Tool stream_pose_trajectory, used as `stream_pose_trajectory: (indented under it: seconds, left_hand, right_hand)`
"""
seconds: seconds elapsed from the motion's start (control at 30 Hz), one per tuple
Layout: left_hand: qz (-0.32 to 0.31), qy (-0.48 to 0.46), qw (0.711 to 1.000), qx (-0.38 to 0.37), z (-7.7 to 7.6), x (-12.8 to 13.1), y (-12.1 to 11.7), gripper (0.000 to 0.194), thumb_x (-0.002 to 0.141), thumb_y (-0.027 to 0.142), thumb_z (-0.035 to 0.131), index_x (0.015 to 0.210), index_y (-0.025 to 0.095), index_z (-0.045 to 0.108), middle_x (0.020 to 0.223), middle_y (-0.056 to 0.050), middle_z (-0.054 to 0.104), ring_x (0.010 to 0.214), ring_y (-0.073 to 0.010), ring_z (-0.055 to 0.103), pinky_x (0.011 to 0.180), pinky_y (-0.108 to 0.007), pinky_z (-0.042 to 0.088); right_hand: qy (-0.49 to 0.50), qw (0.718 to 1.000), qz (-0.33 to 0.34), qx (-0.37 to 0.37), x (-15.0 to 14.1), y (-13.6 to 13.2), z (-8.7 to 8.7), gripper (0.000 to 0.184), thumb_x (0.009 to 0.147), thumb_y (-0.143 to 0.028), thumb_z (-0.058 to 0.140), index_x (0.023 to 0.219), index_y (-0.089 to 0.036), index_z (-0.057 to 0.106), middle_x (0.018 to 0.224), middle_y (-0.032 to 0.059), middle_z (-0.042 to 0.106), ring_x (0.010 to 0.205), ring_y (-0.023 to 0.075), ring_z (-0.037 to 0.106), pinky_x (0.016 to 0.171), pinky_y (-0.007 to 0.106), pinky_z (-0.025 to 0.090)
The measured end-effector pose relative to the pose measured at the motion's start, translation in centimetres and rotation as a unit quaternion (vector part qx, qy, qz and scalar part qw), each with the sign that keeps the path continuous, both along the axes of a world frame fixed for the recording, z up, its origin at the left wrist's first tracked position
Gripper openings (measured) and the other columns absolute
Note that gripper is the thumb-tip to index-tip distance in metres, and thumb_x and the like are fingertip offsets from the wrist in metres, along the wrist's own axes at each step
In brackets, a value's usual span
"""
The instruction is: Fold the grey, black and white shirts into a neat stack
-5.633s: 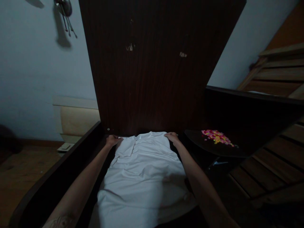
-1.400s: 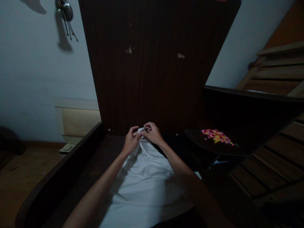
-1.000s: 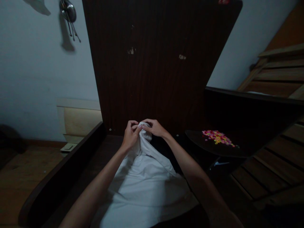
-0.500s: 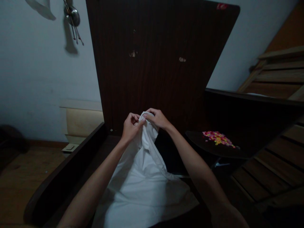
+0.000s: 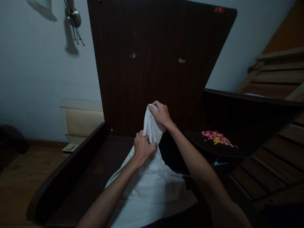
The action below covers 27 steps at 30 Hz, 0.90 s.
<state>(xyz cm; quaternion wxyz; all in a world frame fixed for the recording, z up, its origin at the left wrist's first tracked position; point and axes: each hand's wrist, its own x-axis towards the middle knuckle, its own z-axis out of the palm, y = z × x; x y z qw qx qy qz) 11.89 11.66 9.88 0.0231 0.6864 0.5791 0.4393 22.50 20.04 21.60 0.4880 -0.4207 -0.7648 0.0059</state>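
A white garment (image 5: 152,183), apparently a shirt, lies toward me on the dark wooden surface, its far end gathered and lifted. My right hand (image 5: 161,113) is closed on the raised far end, pinching the bunched cloth between thumb and fingers. Lower and to the left, my left hand (image 5: 143,147) is closed around the gathered fabric below the right hand. The garment spreads out in folds toward the bottom of the view, partly behind my left forearm. Dark cloth (image 5: 171,155) shows beside it on the right.
An upright dark wooden panel (image 5: 154,72) stands behind my hands. A low side rail (image 5: 68,171) runs along the left. At right, small pink and yellow pieces (image 5: 217,138) lie on a rounded shelf (image 5: 197,139). Wooden slats (image 5: 277,161) stand farther right; a lamp fixture (image 5: 74,19) hangs on the wall.
My hands first held the garment's two far corners apart, then came together and bunched it. The right hand has since raised that end, while the left has slid down the cloth.
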Motion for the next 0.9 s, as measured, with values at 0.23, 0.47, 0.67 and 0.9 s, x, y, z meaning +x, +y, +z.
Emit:
stream_pose_trajectory:
  seconds: [0.23,0.47,0.67,0.9]
  left_hand:
    - [-0.1,-0.123,0.974,-0.159,-2.6,-2.9,0.7,0.025,0.061,0.02,0.059,0.039,0.021,0.046,0.05,-0.001,0.047,0.054,-0.0177,0.051,0.052,-0.028,0.04]
    - [-0.171,-0.163,0.944,-0.231,-3.0,-8.4,2.2,0.015,0.054,0.02,0.046,0.039,0.019,0.051,0.042,0.003,0.042,0.046,-0.0127,0.042,0.043,-0.022,0.029]
    - [-0.211,-0.09,0.949,-0.216,-1.9,-10.9,2.8,0.014,0.048,0.02,0.045,0.045,0.018,0.059,0.048,0.004,0.049,0.052,-0.0138,0.047,0.047,-0.021,0.034]
    - [-0.155,-0.05,0.944,-0.286,-5.9,-10.3,0.8,0.017,0.049,0.018,0.052,0.034,0.019,0.046,0.039,0.002,0.04,0.041,-0.0119,0.039,0.04,-0.023,0.021]
  right_hand:
    - [0.032,0.999,-0.038,0.018,2.5,0.4,0.4,0.018,0.085,-0.034,0.055,0.081,-0.018,0.063,0.081,0.0061,0.068,0.077,0.0194,0.06,0.071,0.03,0.042]
    - [0.057,0.995,-0.057,0.05,4.9,0.0,0.7,0.019,0.083,-0.036,0.056,0.079,-0.019,0.062,0.08,0.0062,0.069,0.076,0.0197,0.061,0.07,0.031,0.044]
    - [0.085,0.991,-0.07,0.075,5.9,-1.1,1.2,0.02,0.084,-0.037,0.056,0.078,-0.019,0.062,0.079,0.0052,0.069,0.075,0.0187,0.061,0.071,0.031,0.045]
    - [0.087,0.989,-0.066,0.095,6.1,-2.6,2.0,0.018,0.084,-0.037,0.057,0.08,-0.02,0.062,0.081,0.0043,0.069,0.077,0.0196,0.061,0.073,0.032,0.045]
